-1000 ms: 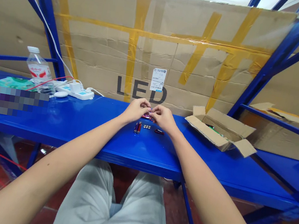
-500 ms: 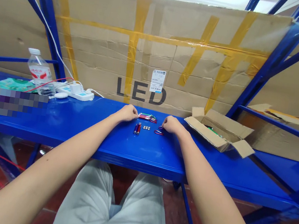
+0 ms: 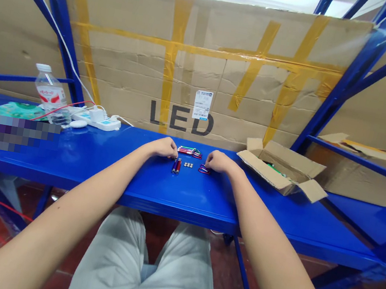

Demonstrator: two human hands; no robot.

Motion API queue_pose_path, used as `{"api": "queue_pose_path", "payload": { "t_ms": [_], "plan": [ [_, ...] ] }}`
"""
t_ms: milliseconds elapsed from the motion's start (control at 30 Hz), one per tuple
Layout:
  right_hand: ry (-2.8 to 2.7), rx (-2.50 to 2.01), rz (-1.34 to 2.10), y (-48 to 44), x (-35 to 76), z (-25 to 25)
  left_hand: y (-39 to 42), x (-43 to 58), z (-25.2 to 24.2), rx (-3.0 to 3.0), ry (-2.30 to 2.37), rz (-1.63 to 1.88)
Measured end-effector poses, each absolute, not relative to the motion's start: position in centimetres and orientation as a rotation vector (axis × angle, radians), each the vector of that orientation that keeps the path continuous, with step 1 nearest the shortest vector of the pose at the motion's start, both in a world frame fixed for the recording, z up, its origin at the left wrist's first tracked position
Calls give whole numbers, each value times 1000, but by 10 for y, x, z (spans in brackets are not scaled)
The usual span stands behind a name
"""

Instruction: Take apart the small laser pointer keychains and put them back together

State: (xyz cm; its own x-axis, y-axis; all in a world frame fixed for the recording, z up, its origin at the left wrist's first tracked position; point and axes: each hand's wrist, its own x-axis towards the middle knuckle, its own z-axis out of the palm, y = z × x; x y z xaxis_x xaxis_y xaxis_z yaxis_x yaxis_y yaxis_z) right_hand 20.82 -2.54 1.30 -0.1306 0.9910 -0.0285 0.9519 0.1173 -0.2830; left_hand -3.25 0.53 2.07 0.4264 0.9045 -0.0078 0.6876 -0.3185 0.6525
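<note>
My left hand (image 3: 163, 148) rests on the blue shelf top (image 3: 101, 159) with its fingers curled in, and nothing shows in them. Just right of it lie two small cylinders (image 3: 176, 165), one blue and one red, side by side. A short row of button cells (image 3: 188, 165) sits beside them. Behind these lies a bundle of small coloured torches (image 3: 190, 152). My right hand (image 3: 219, 161) is curled on the shelf, its fingertips closed on a red clip (image 3: 204, 169) that lies flat on the surface.
An open cardboard box (image 3: 281, 166) stands at the right. A water bottle (image 3: 49, 91), a white power strip (image 3: 101, 120) with a red cable, and a green packet (image 3: 21, 110) are at the left. A taped cardboard sheet marked LED (image 3: 191, 65) closes the back.
Both hands were together at the torch bundle; it now lies on the shelf. The hands have parted and come down, the right one to the red clip.
</note>
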Motion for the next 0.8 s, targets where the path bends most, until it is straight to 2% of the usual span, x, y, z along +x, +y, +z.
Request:
{"api": "queue_pose_path", "payload": {
  "t_ms": [800],
  "plan": [
    [-2223, -1923, 359, -33, 207, 19, 11, -31, 13, 2129, 1146, 551]
  ]
}}
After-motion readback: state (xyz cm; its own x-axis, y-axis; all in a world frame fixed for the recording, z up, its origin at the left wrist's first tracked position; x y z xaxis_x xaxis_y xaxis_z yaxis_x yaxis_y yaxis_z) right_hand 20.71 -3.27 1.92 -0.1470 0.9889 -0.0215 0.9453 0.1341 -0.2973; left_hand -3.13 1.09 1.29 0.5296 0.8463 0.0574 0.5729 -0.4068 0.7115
